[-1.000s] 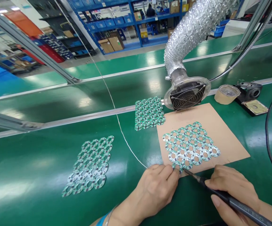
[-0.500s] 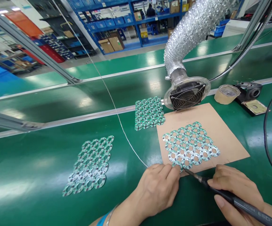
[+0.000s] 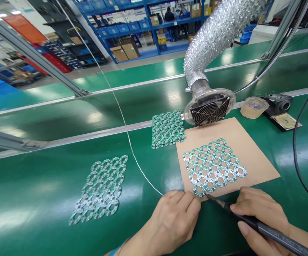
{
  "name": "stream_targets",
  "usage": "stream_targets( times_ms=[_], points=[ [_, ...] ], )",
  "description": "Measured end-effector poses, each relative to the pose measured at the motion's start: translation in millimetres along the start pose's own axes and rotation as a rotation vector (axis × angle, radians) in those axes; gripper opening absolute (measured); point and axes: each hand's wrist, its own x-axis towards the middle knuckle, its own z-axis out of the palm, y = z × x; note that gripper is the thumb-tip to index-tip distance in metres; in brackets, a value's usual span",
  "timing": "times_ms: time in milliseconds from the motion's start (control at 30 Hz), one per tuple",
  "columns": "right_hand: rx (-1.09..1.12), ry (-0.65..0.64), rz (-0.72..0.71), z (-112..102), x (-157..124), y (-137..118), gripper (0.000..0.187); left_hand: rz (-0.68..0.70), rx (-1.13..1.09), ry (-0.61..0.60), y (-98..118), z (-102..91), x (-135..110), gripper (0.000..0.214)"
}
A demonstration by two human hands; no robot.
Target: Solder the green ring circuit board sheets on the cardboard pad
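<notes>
My right hand [image 3: 260,217] is closed around a black soldering iron [image 3: 252,222], whose tip rests by the bottom edge of a panel of ring-shaped circuit boards [image 3: 220,180]. The panel lies on a brown sheet [image 3: 255,153]. Just left of the iron's tip, my left hand [image 3: 173,220] is closed with its fingers pinched. A thin pale solder wire [image 3: 140,169] hangs down from above and runs into that hand. The end of the wire at the fingertips is hard to make out.
Another ring-board panel [image 3: 97,192] lies to the left, and a stack of them [image 3: 167,129] sits behind. A fume extractor fan [image 3: 211,110] on a silver duct [image 3: 212,46] hangs over the sheet. Back right are a tape roll [image 3: 254,107] and an iron stand [image 3: 283,110]. A black cable [image 3: 296,156] hangs at right.
My left hand has drawn slightly left and down, baring the panel's bottom-left ring. The iron's tip has shifted slightly left and down with my right hand. The whole view has drifted a little.
</notes>
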Motion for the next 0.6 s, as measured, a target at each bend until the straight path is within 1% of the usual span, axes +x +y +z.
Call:
stream_targets(
  times_ms=[133, 333, 500, 600],
  points=[
    [-0.002, -0.005, -0.018, 0.4, 0.6, 0.9, 0.024, 0.012, 0.012, -0.01, 1.1, 0.0, 0.2, 0.015],
    [-0.01, -0.024, -0.023, 0.1, -0.1, 0.8, 0.024, 0.028, 0.033, -0.049, 4.6, 2.7, -0.3, 0.01],
    [-0.017, -0.041, -0.013, -1.1, -1.5, 0.7, 0.023, 0.034, 0.065, -0.047, 8.9, 5.8, 0.8, 0.008],
    [-0.022, -0.043, -0.025, -1.1, -2.7, 1.0, 0.023, 0.013, 0.038, -0.037, 9.3, 7.2, 1.4, 0.011]
  ],
)
